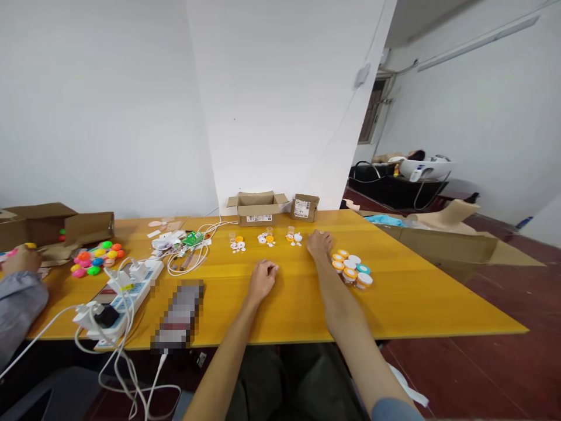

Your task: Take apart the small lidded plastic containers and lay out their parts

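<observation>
My left hand [263,278] rests on the yellow-brown table with its fingers curled in, and nothing shows in it. Farther forward and to the right, my right hand [319,241] lies palm down with its fingers apart, nothing visible in its grasp. Just left of it is a small group of white and orange round parts [297,237] with a clear cup [291,231]. Two similar groups, the middle parts [269,239] and the left parts [239,245], lie farther left. Near my right forearm sit several clear jars [349,273] with orange, white and teal lids.
An open cardboard box [258,210] and a smaller box [304,207] stand by the wall. Leftward are a cable-filled power strip [140,289], a blurred phone [179,316], colourful plastic balls [99,257] and another person's hand [24,260]. A large carton [438,248] stands right of the table.
</observation>
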`<act>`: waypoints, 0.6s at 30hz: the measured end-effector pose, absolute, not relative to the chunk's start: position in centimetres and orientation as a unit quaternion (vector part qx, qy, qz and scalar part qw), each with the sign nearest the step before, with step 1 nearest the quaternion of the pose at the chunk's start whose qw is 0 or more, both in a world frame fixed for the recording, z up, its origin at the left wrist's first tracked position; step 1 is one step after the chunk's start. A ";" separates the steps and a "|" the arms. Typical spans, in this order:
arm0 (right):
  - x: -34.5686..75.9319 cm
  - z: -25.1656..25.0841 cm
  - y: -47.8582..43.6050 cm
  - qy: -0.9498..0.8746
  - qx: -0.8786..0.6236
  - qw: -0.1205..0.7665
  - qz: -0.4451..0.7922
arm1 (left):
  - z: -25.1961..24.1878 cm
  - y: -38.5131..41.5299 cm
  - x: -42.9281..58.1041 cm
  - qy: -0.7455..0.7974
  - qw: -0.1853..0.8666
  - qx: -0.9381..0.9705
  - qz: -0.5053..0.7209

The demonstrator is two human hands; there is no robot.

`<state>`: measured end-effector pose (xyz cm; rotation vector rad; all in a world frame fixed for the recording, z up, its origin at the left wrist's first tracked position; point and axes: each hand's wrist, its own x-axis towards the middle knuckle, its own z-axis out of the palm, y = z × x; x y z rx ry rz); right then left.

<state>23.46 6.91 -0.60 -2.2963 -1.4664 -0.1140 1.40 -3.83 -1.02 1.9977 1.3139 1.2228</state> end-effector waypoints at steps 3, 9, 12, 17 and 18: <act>23.2 0.4 6.9 -0.505 -0.833 0.225 -0.027 | -1.0 -4.1 1.4 0.476 0.232 0.728 0.436; 23.2 1.9 6.8 -0.525 -0.819 0.229 -0.024 | -0.8 -4.3 1.4 0.477 0.241 0.729 0.427; 23.4 2.0 6.9 -0.537 -0.811 0.230 -0.026 | -0.8 -4.4 1.4 0.480 0.239 0.729 0.426; 23.7 1.9 7.3 -0.552 -0.794 0.251 -0.032 | -0.8 -4.4 1.4 0.480 0.240 0.732 0.419; 23.7 1.9 7.3 -0.551 -0.794 0.253 -0.030 | -0.8 -4.4 1.4 0.481 0.240 0.733 0.417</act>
